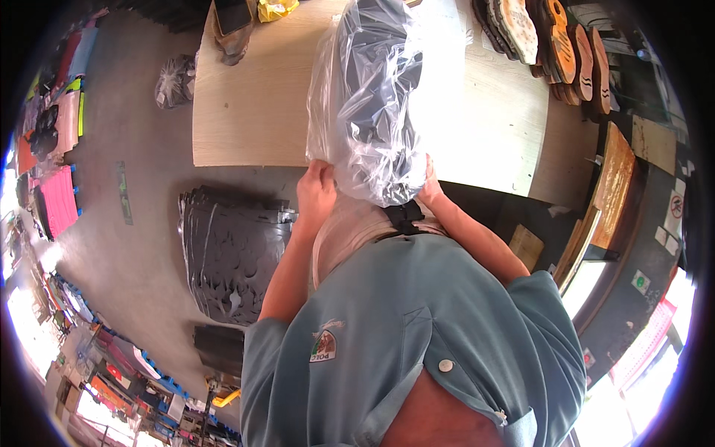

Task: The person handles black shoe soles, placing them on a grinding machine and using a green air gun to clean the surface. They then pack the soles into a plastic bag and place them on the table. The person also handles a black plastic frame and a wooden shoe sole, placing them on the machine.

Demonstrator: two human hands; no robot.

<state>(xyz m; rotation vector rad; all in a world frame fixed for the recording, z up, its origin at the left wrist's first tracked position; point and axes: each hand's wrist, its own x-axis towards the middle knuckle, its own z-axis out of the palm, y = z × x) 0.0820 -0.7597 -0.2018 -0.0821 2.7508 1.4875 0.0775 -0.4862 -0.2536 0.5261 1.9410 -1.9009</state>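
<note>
A large clear plastic bag (376,104) with dark contents lies lengthwise on the pale wooden table (249,112). Its near end hangs at the table's front edge, against my waist. My left hand (318,186) is closed at the bag's near left corner, its fingers curled on the loose plastic. On the other side, my right hand (430,185) touches the bag's near right edge. The bag covers part of that hand's fingers, so their grip does not show. What the dark contents are cannot be made out through the creased, shiny film.
Shoe-sole-shaped templates (562,45) stand in a row at the table's far right. A yellow packet (277,9) lies at the far left. Dark cut sheets (234,253) are stacked below, left of me. A wrapped bundle (175,80) sits on the floor; wooden boards (612,186) lean at right.
</note>
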